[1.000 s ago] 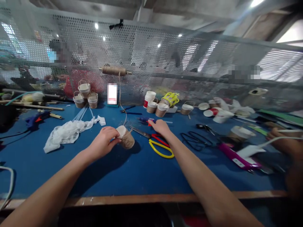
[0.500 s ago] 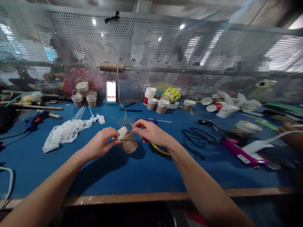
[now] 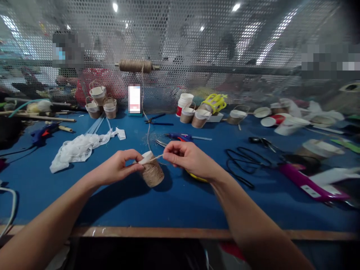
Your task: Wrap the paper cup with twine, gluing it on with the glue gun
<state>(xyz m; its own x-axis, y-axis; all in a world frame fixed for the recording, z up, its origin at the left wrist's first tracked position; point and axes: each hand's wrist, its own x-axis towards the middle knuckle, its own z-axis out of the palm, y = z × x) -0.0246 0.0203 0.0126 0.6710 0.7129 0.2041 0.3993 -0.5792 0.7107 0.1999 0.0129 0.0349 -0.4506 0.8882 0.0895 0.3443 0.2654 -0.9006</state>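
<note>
A small paper cup wrapped in brown twine is tilted above the blue table, its white rim up. My left hand pinches that rim from the left side. Between the fingertips of my right hand is a length of twine, stretched taut across the cup just below the white band. Behind the cup, a strand hangs down from the twine spool on the mesh panel. Partly covered by my right hand are the scissors, of which the yellow handle shows.
A blue glue gun lies beyond my right hand. White lace is heaped at left. Small twine-wrapped buckets stand along the back, near a phone. A purple tool and black cord lie at right.
My right hand has moved slightly right, drawing the twine out straight from the cup. The cup has turned a little more upright. The head view has tipped down and shifted left.
</note>
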